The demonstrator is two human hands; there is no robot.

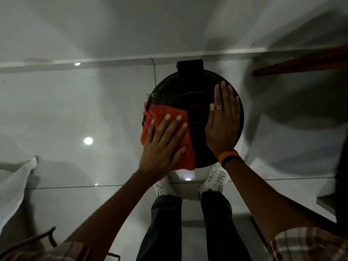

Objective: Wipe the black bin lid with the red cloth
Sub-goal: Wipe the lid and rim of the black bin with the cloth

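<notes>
A round black bin lid (190, 95) faces up in the middle of the head view, with a rectangular hinge tab at its far edge. The red cloth (150, 114) lies over the lid's left side. My left hand (162, 146) presses flat on the cloth, fingers spread. My right hand (223, 121) lies flat on the bare right half of the lid, fingers together and pointing away from me, a ring on one finger and an orange-and-black band at the wrist.
The bin stands on a glossy pale tiled floor (75, 110) close to a white wall. My white shoes (214, 180) are just below the lid. A brown wooden edge (301, 63) juts in at right. White fabric (13, 181) lies at left.
</notes>
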